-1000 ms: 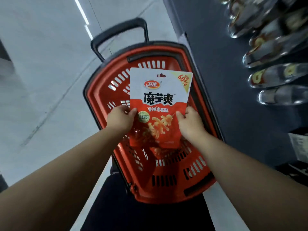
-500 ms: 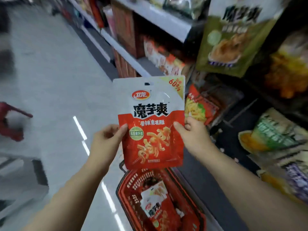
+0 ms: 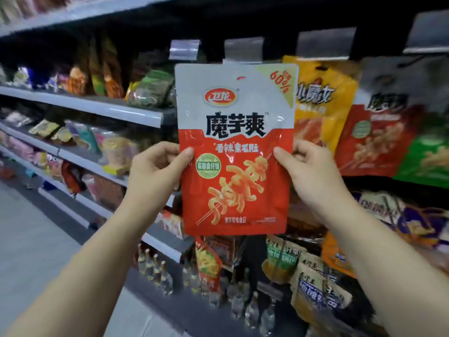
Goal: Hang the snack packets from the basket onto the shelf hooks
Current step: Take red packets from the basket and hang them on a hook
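since half a second ago, both hands are raising the flat red-and-white foil snack packet with black lettering and a skewer picture (image 3: pixel 234 152) higher, and the red basket that was showing below it is no longer appearing in the head view, which is now facing the dark hanging display. left hand (image 3: pixel 155 171) is pinching the packet's left edge about halfway down, thumb lying on the front and fingers curling behind. right hand (image 3: pixel 313 171) is pinching the right edge at the same height in the same way. between them the packet is standing upright and facing the camera, its top edge reaching up just under a clear plastic price-tag holder (image 3: pixel 243 50) on the black rail; whether its small hang hole is meeting a hook cannot be told. just to the right, an orange-yellow hanging snack bag (image 3: pixel 325 103) is showing partly behind the held packet, and beyond that a blurred red-and-grey packet of similar design (image 3: pixel 379 137) is hanging. to the left, grey metal shelves (image 3: pixel 102 108) are carrying mixed bagged snacks, blurred. lower down, small clear glass bottles (image 3: pixel 155 271) are standing in a row on the bottom shelf, and tan printed bags (image 3: pixel 313 278) are hanging lower right.
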The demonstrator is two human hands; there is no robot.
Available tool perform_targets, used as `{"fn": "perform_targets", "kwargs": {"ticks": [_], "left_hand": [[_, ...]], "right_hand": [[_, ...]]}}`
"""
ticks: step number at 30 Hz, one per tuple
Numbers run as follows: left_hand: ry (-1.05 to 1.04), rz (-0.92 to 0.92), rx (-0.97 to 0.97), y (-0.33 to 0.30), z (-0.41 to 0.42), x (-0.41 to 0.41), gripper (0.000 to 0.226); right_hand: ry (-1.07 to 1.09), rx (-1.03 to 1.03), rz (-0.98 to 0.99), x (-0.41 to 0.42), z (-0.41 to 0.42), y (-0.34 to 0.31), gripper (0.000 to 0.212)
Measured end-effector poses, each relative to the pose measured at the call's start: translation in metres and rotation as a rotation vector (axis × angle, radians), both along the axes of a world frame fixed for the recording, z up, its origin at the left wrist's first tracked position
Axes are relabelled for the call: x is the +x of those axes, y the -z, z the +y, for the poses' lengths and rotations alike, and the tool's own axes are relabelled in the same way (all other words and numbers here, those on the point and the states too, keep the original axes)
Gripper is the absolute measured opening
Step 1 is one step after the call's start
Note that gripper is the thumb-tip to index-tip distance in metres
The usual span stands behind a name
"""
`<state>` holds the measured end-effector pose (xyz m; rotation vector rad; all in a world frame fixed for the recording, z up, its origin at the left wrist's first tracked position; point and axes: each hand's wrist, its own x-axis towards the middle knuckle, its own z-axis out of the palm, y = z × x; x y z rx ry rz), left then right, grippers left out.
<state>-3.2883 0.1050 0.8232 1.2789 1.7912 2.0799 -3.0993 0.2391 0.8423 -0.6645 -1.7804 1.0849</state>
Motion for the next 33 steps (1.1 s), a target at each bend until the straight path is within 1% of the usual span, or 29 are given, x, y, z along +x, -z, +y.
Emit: {"fn": "perform_targets", "kwargs": {"ticks": [3,6,10,13,16,18,24,26,28,30,33], "left_hand": [[0.085,0.029,0.015,-0.02,0.034,0.03,0.021],[0.145,0.046,-0.006,-0.028,0.07,0.064,0.023],[0.252,0.092,-0.069,-0.025,0.123,0.107,0.027],[0.26,0.179,-0.116,-0.018,0.154,0.135,0.031],[0.225,0.193,-0.128,-0.014,0.174,0.15,0.023],[0.209,0.185,-0.122,-0.016,0.182,0.154,0.023],[0.146,0.118,-0.008,-0.036,0.191,0.159,0.016],[0.141,0.096,0.004,-0.042,0.196,0.159,0.014],[0.171,0.033,0.009,-0.045,0.203,0.158,0.013],[0.185,-0.007,-0.005,-0.046,0.211,0.158,0.019],[0.17,-0.008,-0.036,-0.043,0.222,0.157,0.023]], "right_hand": [[0.132,0.02,0.038,0.04,0.01,-0.015,0.023],[0.25,-0.019,0.068,0.084,0.022,-0.022,0.015],[0.403,-0.058,0.063,0.141,0.041,-0.02,0.018],[0.484,-0.07,0.029,0.171,0.057,-0.014,0.026],[0.495,-0.086,-0.046,0.184,0.068,-0.013,0.036],[0.495,-0.071,-0.059,0.186,0.075,-0.015,0.037],[0.518,0.048,-0.006,0.177,0.088,-0.031,0.02],[0.512,0.058,0.023,0.174,0.094,-0.035,0.019],[0.504,0.05,0.042,0.173,0.1,-0.038,0.019],[0.494,0.037,0.054,0.173,0.108,-0.038,0.02],[0.48,0.023,0.052,0.175,0.118,-0.037,0.022]]}}
